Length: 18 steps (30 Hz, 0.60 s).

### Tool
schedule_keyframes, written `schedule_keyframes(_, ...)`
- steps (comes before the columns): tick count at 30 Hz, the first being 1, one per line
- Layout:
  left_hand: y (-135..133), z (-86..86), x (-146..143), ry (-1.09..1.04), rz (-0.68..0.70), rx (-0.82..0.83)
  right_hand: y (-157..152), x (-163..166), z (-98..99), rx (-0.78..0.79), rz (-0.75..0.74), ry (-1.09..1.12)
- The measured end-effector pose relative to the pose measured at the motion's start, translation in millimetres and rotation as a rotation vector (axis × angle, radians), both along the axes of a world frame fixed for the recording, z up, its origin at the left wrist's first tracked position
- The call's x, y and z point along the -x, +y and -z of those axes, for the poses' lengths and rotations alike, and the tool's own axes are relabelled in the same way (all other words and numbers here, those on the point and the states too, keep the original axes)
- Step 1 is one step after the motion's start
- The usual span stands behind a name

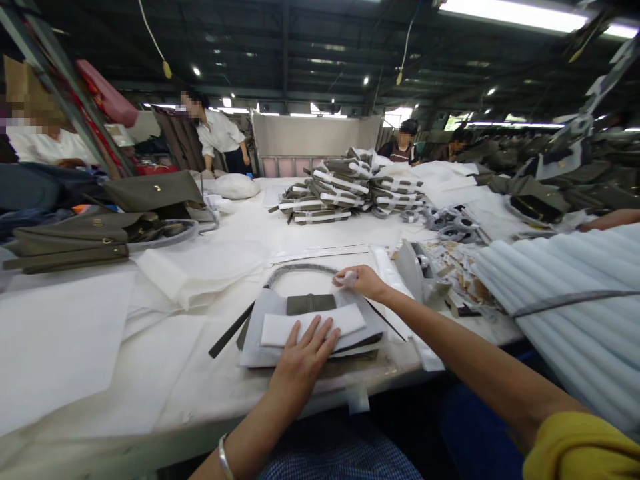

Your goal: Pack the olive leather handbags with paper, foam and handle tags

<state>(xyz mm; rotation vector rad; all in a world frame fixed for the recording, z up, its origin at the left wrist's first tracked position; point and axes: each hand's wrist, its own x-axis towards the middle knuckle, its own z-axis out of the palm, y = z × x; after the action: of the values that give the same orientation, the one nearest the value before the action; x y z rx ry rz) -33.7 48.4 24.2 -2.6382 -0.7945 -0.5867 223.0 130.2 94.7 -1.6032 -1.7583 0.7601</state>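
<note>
A grey-wrapped olive bag piece (310, 305) lies near the front edge of the white table (165, 373), with a white foam strip (320, 323) across it and a curved handle (300, 269) behind. My left hand (305, 353) rests flat on the foam strip, fingers spread. My right hand (361, 281) is at the far right corner of the piece, fingers pinched on a small white bit of tape or paper.
A grey tape dispenser (419, 267) stands to the right beside paper scraps. White foam rolls (565, 300) fill the right side. A stack of wrapped pieces (345, 190) sits mid-table, olive bags (100, 233) at left. Other people stand and sit at the far edge.
</note>
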Motion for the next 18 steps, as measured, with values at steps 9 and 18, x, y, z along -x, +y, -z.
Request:
schedule_keyframes(9, 10, -10.0, -1, 0.028, -0.005, 0.053, -65, 7, -18.2, -0.132, -0.182, -0.177)
schedule_keyframes(18, 7, -13.6, -3, 0.038, -0.019, 0.059, -104, 13, 11.0, -0.477, -0.271, -0.304)
